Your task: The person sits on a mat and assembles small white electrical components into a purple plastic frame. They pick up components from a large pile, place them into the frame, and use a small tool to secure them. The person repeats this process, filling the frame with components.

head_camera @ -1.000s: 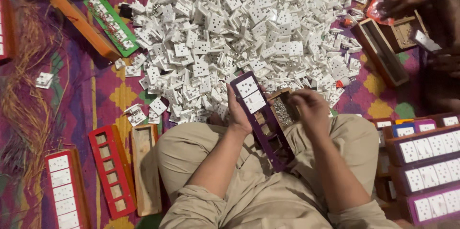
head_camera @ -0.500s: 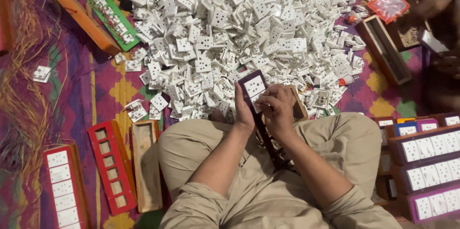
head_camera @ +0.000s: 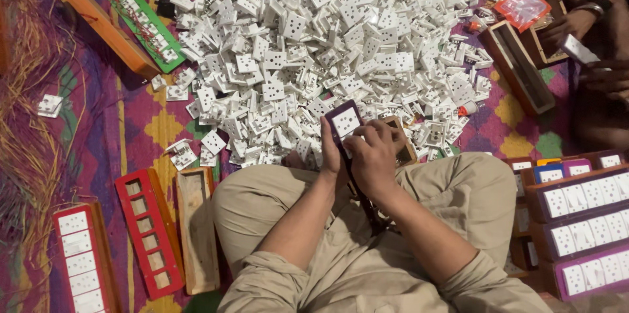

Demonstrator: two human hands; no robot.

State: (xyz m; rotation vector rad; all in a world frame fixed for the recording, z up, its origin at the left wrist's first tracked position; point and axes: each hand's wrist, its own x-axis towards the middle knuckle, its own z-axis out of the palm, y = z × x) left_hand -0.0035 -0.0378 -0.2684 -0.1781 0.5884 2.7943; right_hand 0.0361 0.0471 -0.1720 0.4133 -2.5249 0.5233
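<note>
I sit cross-legged on a patterned mat. My left hand [head_camera: 329, 149] grips the left edge of a long purple frame [head_camera: 341, 120] that rests on my lap. My right hand [head_camera: 375, 156] lies over the frame just below a white socket piece [head_camera: 346, 123] set in its top slot, with the fingers pressing down. The rest of the frame is hidden under my hands. A large heap of white socket pieces [head_camera: 327, 44] lies right in front of my knees.
An empty red frame [head_camera: 149, 231] and a wooden box [head_camera: 196, 228] lie at my left. A filled red frame [head_camera: 78, 257] is further left. Filled purple frames [head_camera: 580, 221] are stacked at right. Another person's hands [head_camera: 576, 25] work at the upper right by wooden boxes [head_camera: 517, 67].
My right hand has moved left from the lower part of the purple frame up to the top slot, beside my left hand. The view has shifted slightly.
</note>
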